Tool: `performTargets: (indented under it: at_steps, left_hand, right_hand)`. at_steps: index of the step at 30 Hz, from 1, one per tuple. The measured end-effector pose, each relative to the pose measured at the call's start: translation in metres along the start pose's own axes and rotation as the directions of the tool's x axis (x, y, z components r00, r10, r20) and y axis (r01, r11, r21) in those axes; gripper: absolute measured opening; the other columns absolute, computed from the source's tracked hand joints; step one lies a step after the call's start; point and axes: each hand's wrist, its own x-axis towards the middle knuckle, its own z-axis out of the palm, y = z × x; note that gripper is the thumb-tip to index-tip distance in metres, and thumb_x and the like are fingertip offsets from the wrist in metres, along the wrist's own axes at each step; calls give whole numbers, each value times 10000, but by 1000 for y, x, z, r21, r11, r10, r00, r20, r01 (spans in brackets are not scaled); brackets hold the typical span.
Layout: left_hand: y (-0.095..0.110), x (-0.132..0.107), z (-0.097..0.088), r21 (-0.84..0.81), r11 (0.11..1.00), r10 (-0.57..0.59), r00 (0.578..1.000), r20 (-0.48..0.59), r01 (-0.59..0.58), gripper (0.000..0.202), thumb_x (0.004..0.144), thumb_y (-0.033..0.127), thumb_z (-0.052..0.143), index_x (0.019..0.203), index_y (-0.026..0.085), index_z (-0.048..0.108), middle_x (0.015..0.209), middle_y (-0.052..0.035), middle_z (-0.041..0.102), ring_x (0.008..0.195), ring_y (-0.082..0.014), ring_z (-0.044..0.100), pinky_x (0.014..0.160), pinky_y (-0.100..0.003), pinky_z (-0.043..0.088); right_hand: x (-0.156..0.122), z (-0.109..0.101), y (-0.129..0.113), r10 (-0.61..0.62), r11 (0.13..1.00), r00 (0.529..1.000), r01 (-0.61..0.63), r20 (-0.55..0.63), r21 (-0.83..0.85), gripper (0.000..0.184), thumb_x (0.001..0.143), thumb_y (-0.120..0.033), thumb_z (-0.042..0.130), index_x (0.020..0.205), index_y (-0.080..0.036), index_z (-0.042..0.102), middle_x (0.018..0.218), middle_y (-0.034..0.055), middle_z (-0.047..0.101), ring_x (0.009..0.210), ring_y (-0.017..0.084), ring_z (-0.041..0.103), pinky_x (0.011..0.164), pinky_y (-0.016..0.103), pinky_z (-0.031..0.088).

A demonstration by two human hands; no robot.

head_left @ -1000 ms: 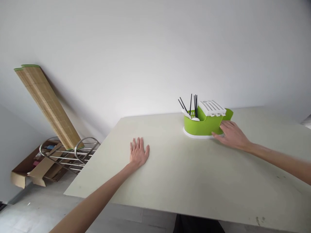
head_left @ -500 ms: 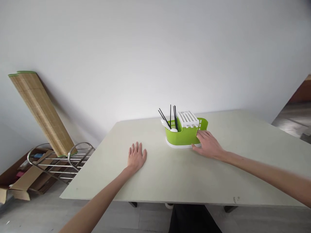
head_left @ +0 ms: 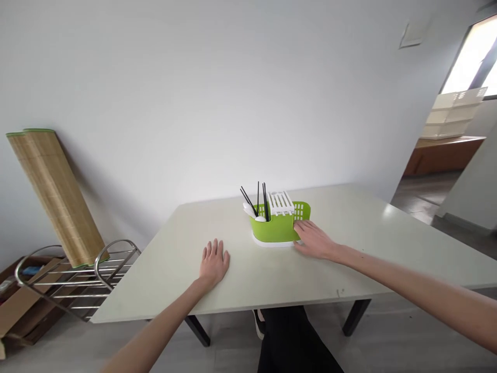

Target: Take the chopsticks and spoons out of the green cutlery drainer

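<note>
A green plastic cutlery holder (head_left: 276,228) on a white base stands near the middle of a pale table (head_left: 349,259). It holds black chopsticks (head_left: 258,201), a white spoon and a white slotted insert (head_left: 280,202). My right hand (head_left: 314,240) rests against the holder's right side, its fingers stretched out and touching the green wall and white base. My left hand (head_left: 213,262) lies flat on the table to the left of the holder, fingers apart, holding nothing.
A rolled bamboo mat (head_left: 52,194) leans on the wall at the left, over a metal wire rack (head_left: 73,274) and cardboard boxes (head_left: 15,311) on the floor. A doorway at the right shows white trays (head_left: 452,114) on a wooden counter.
The camera has pulled back and turned right, so the whole table and the doorway show. Both hands keep their places: left flat on the table, right against the holder.
</note>
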Motion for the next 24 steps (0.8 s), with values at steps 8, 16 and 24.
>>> performTargets:
  at_steps: [8,16,24]
  left_hand:
    - [8,28,-49,-329,944,12,994,113,26,624,976,505,482,1460,119,558,1608,-216,492,1542,-370,388,1244,-505,314]
    - [74,125,-124,-777,630,-25,1000,-1,15,841,964,795,380,1497,148,449,1566,-235,532,1417,-326,554,1105,-418,462]
    - [147,177,-165,-922,374,91,985,144,100,676,820,648,789,1240,174,551,1249,-209,725,940,-260,775,888,-399,578]
  right_hand:
    - [-20,7,1,-33,999,991,33,-132,-6,439,954,-216,547,1384,-125,552,1485,207,595,1448,361,498,1207,553,413]
    - [-19,5,2,-82,996,967,87,-241,13,320,948,-166,548,1266,-163,586,1237,167,688,1170,336,638,1050,533,509]
    - [-15,24,0,-17,988,903,81,-430,132,338,896,-140,571,1230,-187,549,1138,138,654,1092,317,598,1035,523,477]
